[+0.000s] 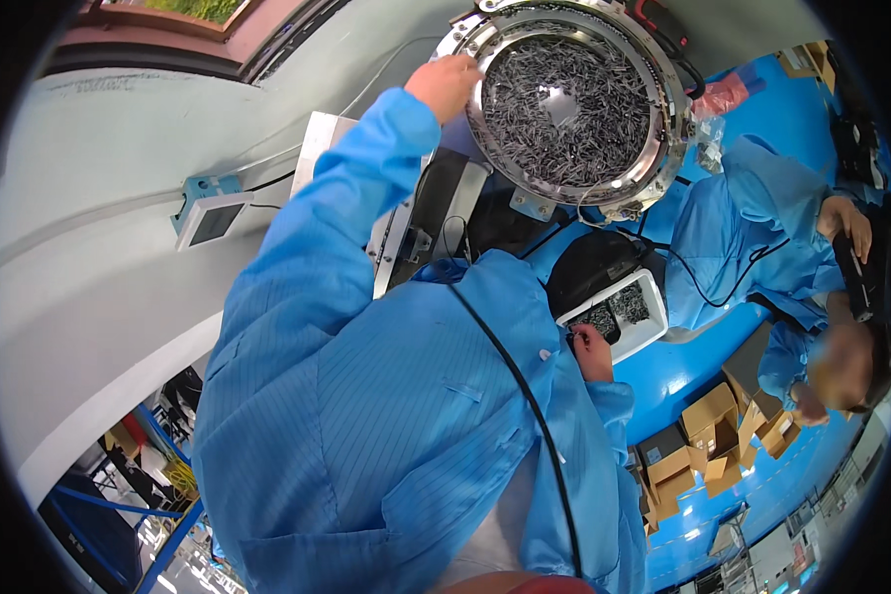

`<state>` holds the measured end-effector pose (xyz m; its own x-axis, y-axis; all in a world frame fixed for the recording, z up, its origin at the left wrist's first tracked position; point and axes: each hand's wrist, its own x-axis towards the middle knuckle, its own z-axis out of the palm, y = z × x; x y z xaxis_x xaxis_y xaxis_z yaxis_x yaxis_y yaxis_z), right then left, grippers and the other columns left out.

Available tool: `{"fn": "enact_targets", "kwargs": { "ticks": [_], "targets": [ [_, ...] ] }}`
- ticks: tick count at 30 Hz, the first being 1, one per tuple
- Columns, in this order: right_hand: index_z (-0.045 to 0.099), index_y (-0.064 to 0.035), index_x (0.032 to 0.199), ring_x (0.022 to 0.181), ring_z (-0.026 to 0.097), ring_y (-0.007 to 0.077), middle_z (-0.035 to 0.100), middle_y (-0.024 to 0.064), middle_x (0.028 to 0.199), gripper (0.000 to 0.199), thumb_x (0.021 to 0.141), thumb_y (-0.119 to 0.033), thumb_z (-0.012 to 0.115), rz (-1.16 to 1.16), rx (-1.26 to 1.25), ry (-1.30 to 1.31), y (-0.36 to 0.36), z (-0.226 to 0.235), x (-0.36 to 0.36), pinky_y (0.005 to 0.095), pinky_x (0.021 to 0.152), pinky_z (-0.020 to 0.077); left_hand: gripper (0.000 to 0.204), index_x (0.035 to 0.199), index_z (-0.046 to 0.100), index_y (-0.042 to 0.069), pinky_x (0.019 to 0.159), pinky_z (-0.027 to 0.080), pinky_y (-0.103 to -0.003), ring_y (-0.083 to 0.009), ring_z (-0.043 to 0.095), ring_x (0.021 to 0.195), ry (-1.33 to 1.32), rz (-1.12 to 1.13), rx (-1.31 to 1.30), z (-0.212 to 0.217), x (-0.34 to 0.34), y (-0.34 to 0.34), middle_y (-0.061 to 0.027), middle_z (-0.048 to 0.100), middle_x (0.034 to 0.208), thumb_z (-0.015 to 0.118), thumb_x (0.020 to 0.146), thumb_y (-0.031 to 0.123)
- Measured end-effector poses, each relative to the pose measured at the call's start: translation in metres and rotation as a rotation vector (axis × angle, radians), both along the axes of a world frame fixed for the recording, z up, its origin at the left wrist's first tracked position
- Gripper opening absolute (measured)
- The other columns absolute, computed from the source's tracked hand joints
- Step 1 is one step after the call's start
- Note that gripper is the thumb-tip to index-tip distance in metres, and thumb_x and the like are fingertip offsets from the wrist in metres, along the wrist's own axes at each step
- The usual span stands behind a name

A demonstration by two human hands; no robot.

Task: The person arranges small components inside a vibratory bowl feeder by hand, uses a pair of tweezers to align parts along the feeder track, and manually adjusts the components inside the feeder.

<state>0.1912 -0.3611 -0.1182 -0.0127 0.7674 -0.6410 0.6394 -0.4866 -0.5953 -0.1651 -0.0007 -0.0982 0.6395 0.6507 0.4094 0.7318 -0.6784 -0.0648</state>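
Observation:
A round metal feeder bowl (pixel 478 112) full of small dark, slender parts (pixel 525 119) stands at the far side. My left hand (pixel 445 86) is at its left rim, the arm stretched out and the fingers bent over the metal edge. Nearer to me, at the right, a white tub (pixel 646 335) holds more of the dark parts (pixel 630 302). My right hand (pixel 592 353) is at the tub's near left side, closed on the edge of a small black container (pixel 610 319) with dark parts in it. Some of its fingers are hidden.
Another person in a blue coat (pixel 733 238) sits close at the right, holding a dark object (pixel 851 277). Open cardboard boxes (pixel 713 426) stand on the blue floor behind. A small screen (pixel 213 220) is fixed to the left wall. A black cable (pixel 525 386) runs down my front.

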Motion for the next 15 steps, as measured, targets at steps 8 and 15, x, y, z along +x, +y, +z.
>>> {"fn": "enact_targets", "kwargs": {
  "ticks": [8,15],
  "targets": [
    [0.058,-0.0056,0.1,0.068,0.054,0.0219,0.06,0.0101,0.082,0.022,0.081,-0.013,0.051,-0.163,0.086,-0.059,-0.024,-0.008,0.005,0.0307,0.063,0.0442,0.017,0.093,0.053,0.01,0.058,0.048,-0.049,-0.0342,0.059,0.068,0.048,0.32,-0.128,-0.064,0.07,0.143,-0.0141,0.054,0.084,0.048,0.077,0.01],
    [0.06,-0.0049,0.097,0.062,0.053,0.0197,0.061,0.0091,0.076,0.02,0.082,-0.017,0.053,-0.563,0.053,-0.097,-0.07,0.0,0.025,0.0285,0.058,0.0432,0.016,0.084,0.06,0.008,0.056,0.049,-0.045,-0.0292,0.059,0.064,0.618,0.394,0.047,-0.098,0.112,0.237,-0.0144,0.057,0.075,0.045,0.08,0.014]
  ]
}}
